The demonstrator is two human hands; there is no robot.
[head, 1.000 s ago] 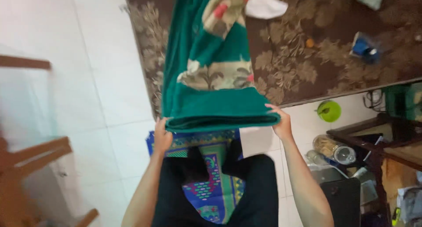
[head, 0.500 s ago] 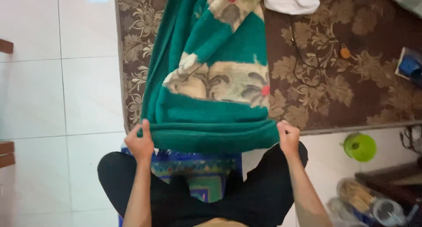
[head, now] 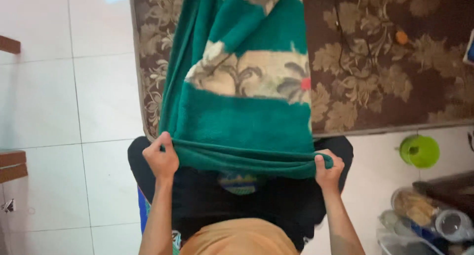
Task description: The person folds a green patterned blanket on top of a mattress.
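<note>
A green blanket (head: 242, 117) with a beige floral band runs lengthwise from the frame's centre to its top edge, over a brown patterned rug (head: 395, 72). The left hand (head: 160, 159) and right hand (head: 328, 168) have fingers clamped on its near folded corners.

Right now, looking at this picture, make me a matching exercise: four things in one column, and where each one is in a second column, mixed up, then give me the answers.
Things
1. green blanket
2. lime green lid
3. small orange thing
4. left hand

Places
A. on the brown flowered rug
B. gripping the blanket's near left corner
C. on the white tile floor, right of the person
D. held up by both hands, the right hand at its other corner

Pairs: 1-D, 2-C, 3-A, 4-B
</note>
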